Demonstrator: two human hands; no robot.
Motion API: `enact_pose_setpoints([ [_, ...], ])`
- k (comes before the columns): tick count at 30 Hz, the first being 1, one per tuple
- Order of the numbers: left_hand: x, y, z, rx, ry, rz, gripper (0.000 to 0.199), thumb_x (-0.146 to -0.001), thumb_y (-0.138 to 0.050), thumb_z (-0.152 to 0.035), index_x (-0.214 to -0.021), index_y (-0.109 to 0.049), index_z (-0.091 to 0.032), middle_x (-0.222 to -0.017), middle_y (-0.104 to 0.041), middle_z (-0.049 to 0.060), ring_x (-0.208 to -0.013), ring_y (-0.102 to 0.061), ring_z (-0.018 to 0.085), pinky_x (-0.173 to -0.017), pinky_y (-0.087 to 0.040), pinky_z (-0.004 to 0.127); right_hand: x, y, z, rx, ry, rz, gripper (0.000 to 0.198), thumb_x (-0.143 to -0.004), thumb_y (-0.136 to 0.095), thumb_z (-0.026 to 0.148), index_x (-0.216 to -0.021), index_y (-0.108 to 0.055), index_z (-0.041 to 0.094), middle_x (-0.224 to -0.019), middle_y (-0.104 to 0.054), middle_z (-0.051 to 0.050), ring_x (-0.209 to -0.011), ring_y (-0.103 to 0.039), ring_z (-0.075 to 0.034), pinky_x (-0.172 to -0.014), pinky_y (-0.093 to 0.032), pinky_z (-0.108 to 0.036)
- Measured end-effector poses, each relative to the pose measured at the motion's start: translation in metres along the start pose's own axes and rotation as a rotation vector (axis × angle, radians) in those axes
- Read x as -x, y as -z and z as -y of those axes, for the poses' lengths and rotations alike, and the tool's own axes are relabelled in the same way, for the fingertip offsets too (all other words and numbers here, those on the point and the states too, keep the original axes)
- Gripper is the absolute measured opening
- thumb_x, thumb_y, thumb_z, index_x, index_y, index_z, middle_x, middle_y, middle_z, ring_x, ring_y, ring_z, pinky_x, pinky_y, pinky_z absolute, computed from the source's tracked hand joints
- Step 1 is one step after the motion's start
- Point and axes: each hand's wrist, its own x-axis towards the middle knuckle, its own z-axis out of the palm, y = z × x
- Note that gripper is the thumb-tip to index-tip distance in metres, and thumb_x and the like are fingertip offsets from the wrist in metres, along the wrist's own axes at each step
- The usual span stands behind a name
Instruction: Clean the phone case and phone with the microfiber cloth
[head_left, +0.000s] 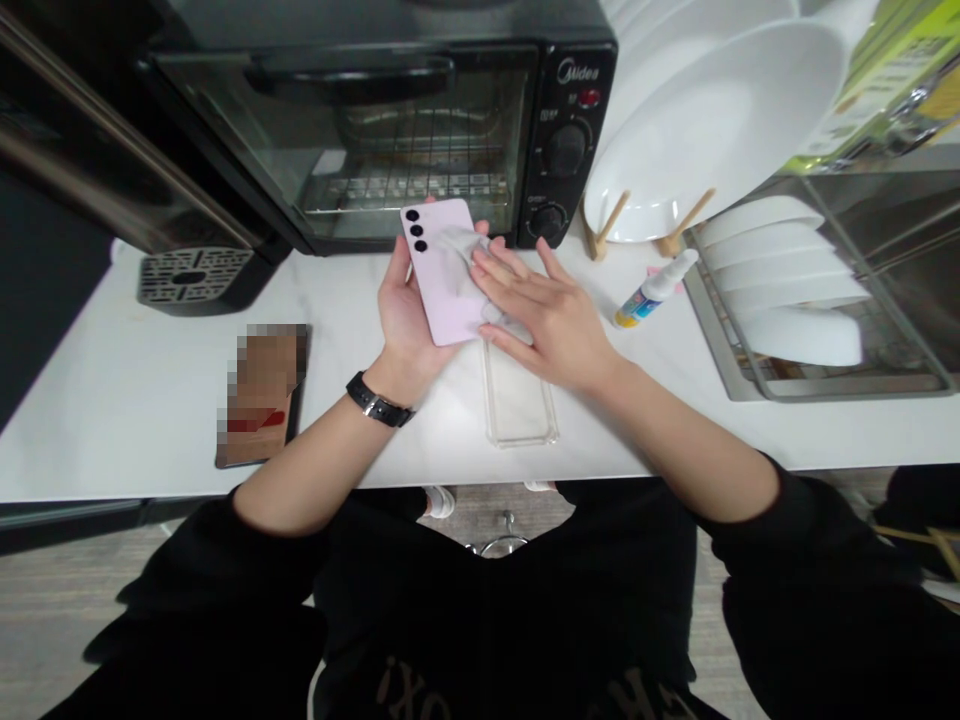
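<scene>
A pale pink smartphone (437, 290) lies back side up in my left hand (405, 320), its three camera lenses at the upper left corner. My left fingers wrap beneath it and show past its far edge. My right hand (551, 315) presses a thin whitish wipe (459, 265) onto the phone's back, fingers stretched together over the cloth. Below my hands, a clear phone case (521, 405) rests on the white counter (420, 450). To the right of my right hand, a small spray bottle (649, 297) with a white nozzle lies on the counter.
A black toaster oven (577, 150) stands behind my hands. A dark-edged device (259, 395) with a blurred screen lies at left, near a drip tray (196, 278). White plates (712, 130) stand in a wooden holder at right, beside a metal rack (724, 340) of white bowls (795, 335).
</scene>
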Motion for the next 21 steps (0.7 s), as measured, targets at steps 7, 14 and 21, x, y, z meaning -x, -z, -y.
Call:
enact_pose_setpoints([
  [7,0.0,-0.005,0.013,-0.112,0.165,-0.094,0.063,-0.121,-0.033,-0.05,-0.175,-0.043,-0.018,-0.166,-0.065,0.006,-0.168,-0.045,0.029,-0.138,-0.042,0.045,0.0,0.002,-0.007,0.077,-0.148,-0.008,0.086,-0.111,-0.036,0.075,-0.175,-0.04,0.017,-0.183,-0.04,-0.015,-0.175,-0.031,-0.037,-0.144,-0.017,-0.075],
  [14,0.004,-0.002,0.032,-0.197,0.372,-0.137,0.055,-0.117,-0.046,-0.053,-0.158,-0.064,-0.021,-0.147,-0.078,0.006,-0.164,-0.05,0.038,-0.14,-0.039,0.054,-0.002,0.004,-0.001,0.071,-0.158,-0.001,0.089,-0.111,-0.031,0.076,-0.177,-0.034,0.017,-0.186,-0.033,-0.015,-0.176,-0.028,-0.036,-0.145,-0.018,-0.072],
  [21,0.002,-0.004,0.035,-0.068,0.167,-0.01,0.056,-0.118,-0.031,-0.028,-0.173,-0.045,-0.025,-0.154,-0.074,0.0,-0.168,-0.045,0.021,-0.142,-0.034,0.04,-0.003,-0.003,0.006,-0.016,-0.048,0.088,0.092,-0.108,-0.038,0.08,-0.176,-0.036,0.018,-0.185,-0.034,-0.014,-0.176,-0.029,-0.034,-0.146,-0.015,-0.069],
])
